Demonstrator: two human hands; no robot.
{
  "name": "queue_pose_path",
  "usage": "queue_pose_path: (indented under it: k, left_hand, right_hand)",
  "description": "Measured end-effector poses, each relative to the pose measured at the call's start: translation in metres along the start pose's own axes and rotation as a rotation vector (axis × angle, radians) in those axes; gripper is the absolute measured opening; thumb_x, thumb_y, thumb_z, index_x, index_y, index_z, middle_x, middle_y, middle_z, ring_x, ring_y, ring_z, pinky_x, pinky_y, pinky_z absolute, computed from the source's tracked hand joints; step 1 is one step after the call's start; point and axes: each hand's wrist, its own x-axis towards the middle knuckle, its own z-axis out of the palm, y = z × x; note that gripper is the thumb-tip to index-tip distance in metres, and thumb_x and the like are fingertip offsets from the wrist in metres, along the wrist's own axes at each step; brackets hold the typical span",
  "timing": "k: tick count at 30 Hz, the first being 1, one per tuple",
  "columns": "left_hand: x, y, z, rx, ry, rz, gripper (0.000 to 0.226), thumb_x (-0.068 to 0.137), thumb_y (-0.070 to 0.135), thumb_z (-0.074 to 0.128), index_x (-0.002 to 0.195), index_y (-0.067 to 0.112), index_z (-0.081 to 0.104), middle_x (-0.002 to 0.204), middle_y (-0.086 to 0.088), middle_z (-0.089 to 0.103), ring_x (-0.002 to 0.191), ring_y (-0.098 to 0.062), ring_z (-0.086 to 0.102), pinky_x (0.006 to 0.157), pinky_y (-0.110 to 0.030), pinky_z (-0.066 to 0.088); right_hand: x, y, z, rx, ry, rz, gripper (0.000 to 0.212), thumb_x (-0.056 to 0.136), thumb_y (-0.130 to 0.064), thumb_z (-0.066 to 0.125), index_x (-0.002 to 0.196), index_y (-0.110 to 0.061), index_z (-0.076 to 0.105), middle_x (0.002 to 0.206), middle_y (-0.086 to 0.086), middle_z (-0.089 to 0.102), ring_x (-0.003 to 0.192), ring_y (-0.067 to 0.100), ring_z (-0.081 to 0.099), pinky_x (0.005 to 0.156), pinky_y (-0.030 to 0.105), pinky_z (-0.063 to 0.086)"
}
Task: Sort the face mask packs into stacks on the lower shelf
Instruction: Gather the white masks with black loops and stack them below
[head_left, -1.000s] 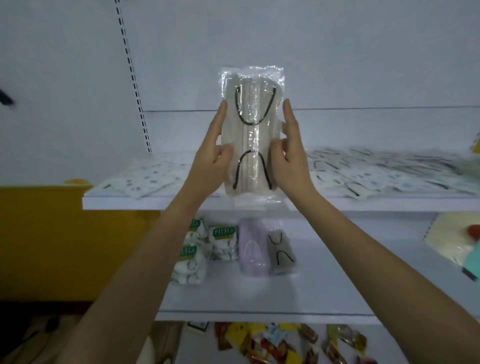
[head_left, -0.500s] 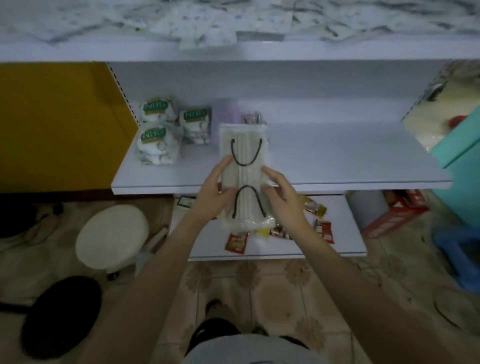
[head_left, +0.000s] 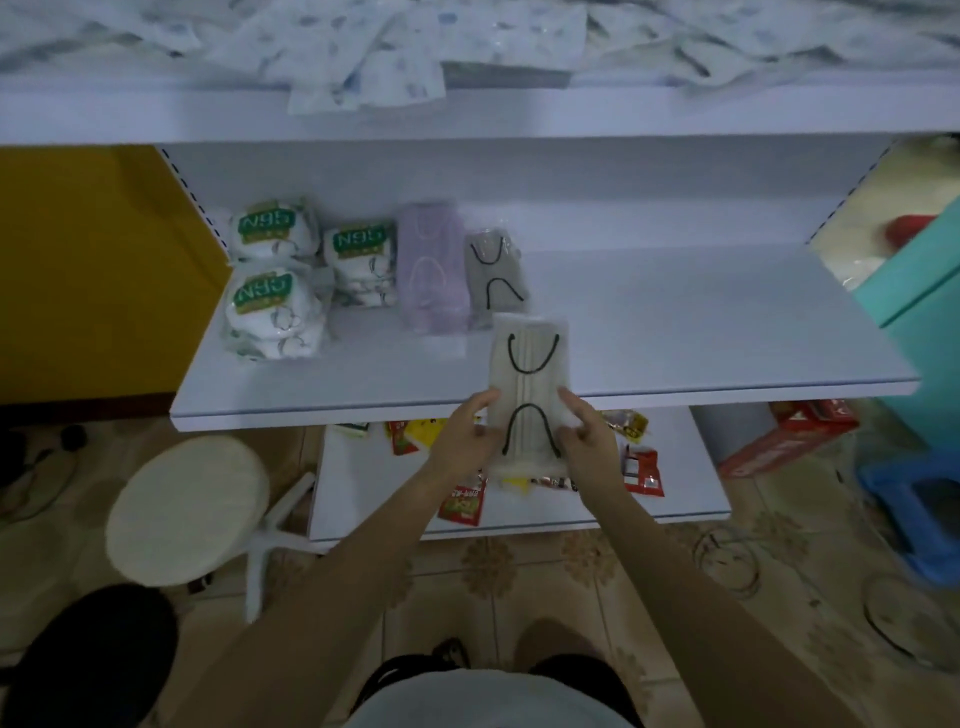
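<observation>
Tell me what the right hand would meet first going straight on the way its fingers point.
Probably the grey pack: the right hand, gripping the beige pack, points forward and slightly left at it. Depth is unclear.

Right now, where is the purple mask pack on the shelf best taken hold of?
Probably by its near short end, coming from the front: the purple pack lies flat, lengthwise front to back, hemmed by the grey pack and N95 packs at its sides.

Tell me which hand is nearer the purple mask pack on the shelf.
Left. The left hand holds the left edge of the beige pack, below-right of the purple pack; the right hand holds its right edge, farther right.
</observation>
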Motion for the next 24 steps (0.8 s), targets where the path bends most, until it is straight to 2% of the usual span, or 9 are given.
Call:
queue_pose_path:
  k: [2,4,7,10,13,15,19,21,24]
  left_hand:
    - [0.017,0.007,-0.002,-0.026,0.011,0.012,0.050,0.090,-0.004,0.050,0.137,0.011,0.042,0.144,-0.004,0.041,0.096,-0.005,0.054,0.072,-0.006,0.044]
    - [0.038,0.017,-0.005,-0.036,0.013,0.031,0.050,0.090,-0.006,0.048,0.138,0.008,0.041,0.143,-0.005,0.039,0.104,-0.012,0.053,0.076,-0.009,0.042]
    - [0.082,0.035,-0.014,0.042,0.056,0.137,0.048,0.089,-0.010,0.047,0.136,0.002,0.042,0.132,-0.006,0.043,0.120,-0.017,0.045,0.091,-0.013,0.035]
    - [0.135,0.042,-0.030,0.237,0.211,0.285,0.040,0.088,-0.010,0.050,0.128,-0.010,0.046,0.122,-0.017,0.048,0.114,-0.028,0.046,0.099,-0.027,0.035]
    - [0.183,0.031,-0.047,0.452,0.274,0.322,0.047,0.089,0.007,0.058,0.130,-0.009,0.043,0.136,-0.027,0.042,0.129,-0.036,0.037,0.107,-0.024,0.022]
    - [0.211,0.015,-0.052,0.625,0.292,0.337,0.065,0.084,0.027,0.062,0.136,-0.003,0.040,0.142,-0.025,0.039,0.134,-0.038,0.034,0.111,-0.037,0.023]
    - [0.239,-0.010,-0.045,0.909,0.291,0.266,0.077,0.078,0.039,0.071,0.141,0.010,0.038,0.149,-0.015,0.031,0.140,-0.033,0.022,0.114,-0.043,0.015]
    - [0.244,-0.015,-0.039,0.987,0.306,0.245,0.077,0.075,0.041,0.072,0.139,0.012,0.041,0.150,-0.014,0.027,0.141,-0.031,0.018,0.112,-0.042,0.010]
    - [0.248,-0.019,-0.037,1.050,0.320,0.208,0.087,0.069,0.050,0.074,0.141,0.014,0.040,0.151,-0.010,0.024,0.141,-0.029,0.016,0.112,-0.041,0.005]
  right_hand:
    - [0.021,-0.005,0.002,0.006,0.009,0.006,0.046,0.093,0.007,0.041,0.134,-0.013,0.048,0.110,0.027,0.056,0.071,0.026,0.048,0.055,0.019,0.045]
    - [0.046,-0.015,0.005,0.027,0.007,-0.001,0.047,0.093,0.008,0.040,0.136,-0.008,0.046,0.129,0.019,0.052,0.088,0.034,0.054,0.066,0.025,0.050]
    - [0.099,-0.036,0.008,0.051,-0.024,-0.052,0.049,0.092,0.009,0.040,0.138,-0.006,0.043,0.140,0.006,0.043,0.104,0.025,0.052,0.076,0.022,0.047]
    - [0.169,-0.046,0.017,0.075,-0.051,-0.055,0.048,0.092,0.007,0.043,0.137,-0.009,0.046,0.141,0.005,0.043,0.122,0.019,0.050,0.087,0.020,0.044]
    - [0.237,-0.050,0.031,0.081,-0.123,-0.047,0.048,0.091,0.008,0.044,0.136,-0.008,0.046,0.140,0.005,0.045,0.118,0.022,0.051,0.075,0.017,0.046]
    - [0.274,-0.047,0.042,0.017,-0.172,-0.030,0.049,0.091,0.009,0.042,0.136,-0.010,0.046,0.140,0.005,0.045,0.115,0.025,0.054,0.068,0.017,0.047]
    - [0.315,-0.026,0.059,-0.110,-0.209,0.012,0.050,0.090,0.007,0.047,0.137,-0.010,0.045,0.141,0.010,0.045,0.122,0.029,0.050,0.097,0.034,0.047]
    - [0.320,-0.020,0.064,-0.137,-0.244,0.019,0.050,0.089,0.007,0.049,0.137,-0.007,0.045,0.141,0.011,0.044,0.126,0.029,0.046,0.103,0.038,0.042]
    - [0.319,-0.019,0.069,-0.115,-0.268,0.033,0.051,0.090,0.009,0.046,0.138,-0.007,0.043,0.142,0.011,0.043,0.127,0.028,0.044,0.103,0.032,0.040]
